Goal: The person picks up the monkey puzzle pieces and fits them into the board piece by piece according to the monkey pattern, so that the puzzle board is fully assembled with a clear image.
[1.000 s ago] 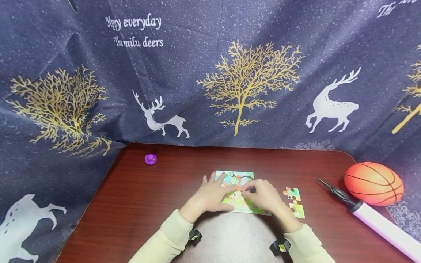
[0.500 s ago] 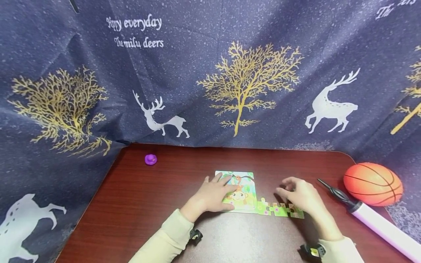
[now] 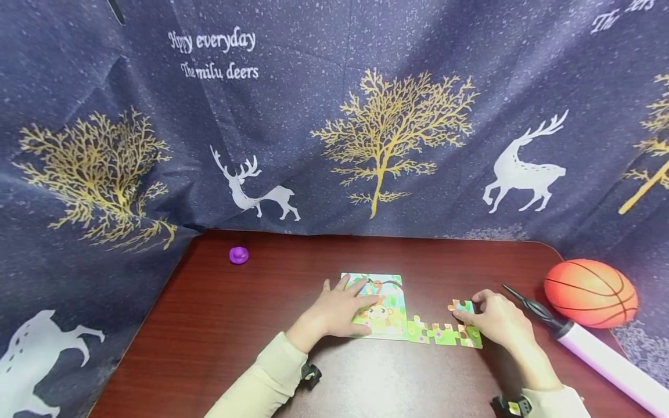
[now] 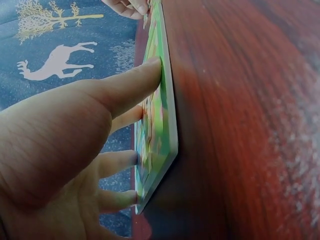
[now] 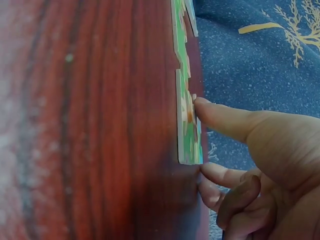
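Green puzzle pieces (image 3: 442,335) — flat, knobbed, beside a monkey picture (image 3: 391,309)

Two hands (image 3: 334,312) (image 3: 503,319), one board (image 4: 173,120), four outlying pieces (image 3: 444,336), one basketball (image 3: 590,292), one pump (image 3: 611,360)

The head view is bright, with white glare on the table (image 3: 373,377). Close to the right edge, the ball (image 3: 590,293) looks stretched. Both wrist views are dimmer; soft shadow lies near the left hand (image 4: 65,145) and the right hand (image 5: 275,170).
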### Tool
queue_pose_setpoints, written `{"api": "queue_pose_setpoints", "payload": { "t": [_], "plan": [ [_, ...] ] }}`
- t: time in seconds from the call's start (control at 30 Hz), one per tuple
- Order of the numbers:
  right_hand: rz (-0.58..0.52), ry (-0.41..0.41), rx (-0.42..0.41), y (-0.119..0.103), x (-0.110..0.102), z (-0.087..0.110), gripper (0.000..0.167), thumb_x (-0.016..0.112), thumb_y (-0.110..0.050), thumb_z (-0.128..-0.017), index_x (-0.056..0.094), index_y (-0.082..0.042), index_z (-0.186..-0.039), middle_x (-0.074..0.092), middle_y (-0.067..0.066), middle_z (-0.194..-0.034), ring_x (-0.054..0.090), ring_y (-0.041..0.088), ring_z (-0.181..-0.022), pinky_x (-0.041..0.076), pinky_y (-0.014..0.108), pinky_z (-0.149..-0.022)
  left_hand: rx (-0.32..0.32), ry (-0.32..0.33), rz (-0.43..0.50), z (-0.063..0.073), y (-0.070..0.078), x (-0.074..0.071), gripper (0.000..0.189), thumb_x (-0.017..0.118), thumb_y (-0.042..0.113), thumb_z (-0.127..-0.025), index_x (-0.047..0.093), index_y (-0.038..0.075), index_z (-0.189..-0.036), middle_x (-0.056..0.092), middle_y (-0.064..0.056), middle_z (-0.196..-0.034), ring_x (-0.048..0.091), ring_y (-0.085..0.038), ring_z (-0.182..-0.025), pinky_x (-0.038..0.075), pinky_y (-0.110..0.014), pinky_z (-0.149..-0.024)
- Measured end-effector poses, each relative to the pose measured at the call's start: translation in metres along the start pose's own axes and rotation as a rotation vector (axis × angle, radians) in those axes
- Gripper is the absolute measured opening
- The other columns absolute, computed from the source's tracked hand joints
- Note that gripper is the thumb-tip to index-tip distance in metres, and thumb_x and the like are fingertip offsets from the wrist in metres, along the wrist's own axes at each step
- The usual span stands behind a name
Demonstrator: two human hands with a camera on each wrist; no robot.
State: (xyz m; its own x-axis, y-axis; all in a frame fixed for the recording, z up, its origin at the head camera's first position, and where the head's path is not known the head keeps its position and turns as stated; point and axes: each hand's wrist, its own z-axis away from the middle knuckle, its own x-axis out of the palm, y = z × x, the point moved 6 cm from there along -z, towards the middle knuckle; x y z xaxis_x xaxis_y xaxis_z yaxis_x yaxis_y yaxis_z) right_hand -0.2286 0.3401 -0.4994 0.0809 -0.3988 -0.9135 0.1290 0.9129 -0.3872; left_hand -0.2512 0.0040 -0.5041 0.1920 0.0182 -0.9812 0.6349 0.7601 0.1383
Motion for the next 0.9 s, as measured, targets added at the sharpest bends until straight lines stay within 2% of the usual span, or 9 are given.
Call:
{"api": "queue_pose_setpoints", "payload": {
  "t": [0.2, 0.3, 0.53, 0.73, 0.9],
  "plan": [
    [-0.021, -0.022, -0.01, -0.0013, 0.0009, -0.0021, 0.069, 0.081, -0.065, -0.078, 0.067, -0.006, -0.11, 0.074, 0.007, -0.098, 0.07, 0.032, -0.088, 0.05, 0.05, -0.062, -0.006, -0.002, 0.012, -0.0005, -0.0016, 0.0026, 0.073, 0.068, 0.066, -0.09, 0.044, 0.046, -0.156, 0.03, -0.004, -0.169, 0.027, -0.051, -0.15, 0.032, -0.079, -0.105],
    [-0.037, -0.032, -0.019, -0.002, 0.0023, -0.0028, 0.065, 0.083, -0.06, -0.079, 0.066, -0.005, -0.109, 0.075, 0.005, -0.097, 0.07, 0.03, -0.09, 0.05, 0.049, -0.064, -0.005, 0.005, 0.013, -0.0006, -0.0025, 0.0037, 0.074, 0.067, 0.067, -0.09, 0.044, 0.047, -0.156, 0.03, -0.006, -0.169, 0.024, -0.049, -0.152, 0.03, -0.077, -0.107],
    [-0.081, -0.044, -0.014, -0.0018, 0.0044, -0.004, 0.066, 0.085, -0.056, -0.079, 0.062, -0.004, -0.114, 0.074, 0.002, -0.096, 0.07, 0.026, -0.089, 0.05, 0.047, -0.067, 0.029, 0.035, -0.019, 0.0009, -0.003, 0.005, 0.073, 0.066, 0.068, -0.091, 0.045, 0.045, -0.156, 0.031, -0.006, -0.168, 0.026, -0.038, -0.153, 0.03, -0.063, -0.116],
    [-0.124, -0.012, -0.027, -0.0025, 0.0053, -0.0027, 0.066, 0.087, -0.047, -0.08, 0.059, -0.005, -0.122, 0.073, 0.001, -0.095, 0.069, 0.024, -0.086, 0.047, 0.043, -0.067, 0.035, 0.035, -0.024, 0.0013, -0.0029, 0.0061, 0.072, 0.064, 0.069, -0.091, 0.045, 0.044, -0.157, 0.031, -0.005, -0.168, 0.029, -0.038, -0.152, 0.034, -0.063, -0.113],
    [-0.128, 0.035, -0.083, -0.0063, 0.0039, -0.0012, 0.056, 0.084, -0.038, -0.086, 0.064, -0.005, -0.125, 0.076, 0.002, -0.094, 0.071, 0.026, -0.086, 0.049, 0.046, -0.068, 0.046, 0.036, -0.029, 0.0019, -0.0003, 0.0023, 0.073, 0.064, 0.068, -0.092, 0.045, 0.042, -0.157, 0.032, -0.008, -0.168, 0.031, -0.041, -0.151, 0.033, -0.063, -0.114]
  ]
}}
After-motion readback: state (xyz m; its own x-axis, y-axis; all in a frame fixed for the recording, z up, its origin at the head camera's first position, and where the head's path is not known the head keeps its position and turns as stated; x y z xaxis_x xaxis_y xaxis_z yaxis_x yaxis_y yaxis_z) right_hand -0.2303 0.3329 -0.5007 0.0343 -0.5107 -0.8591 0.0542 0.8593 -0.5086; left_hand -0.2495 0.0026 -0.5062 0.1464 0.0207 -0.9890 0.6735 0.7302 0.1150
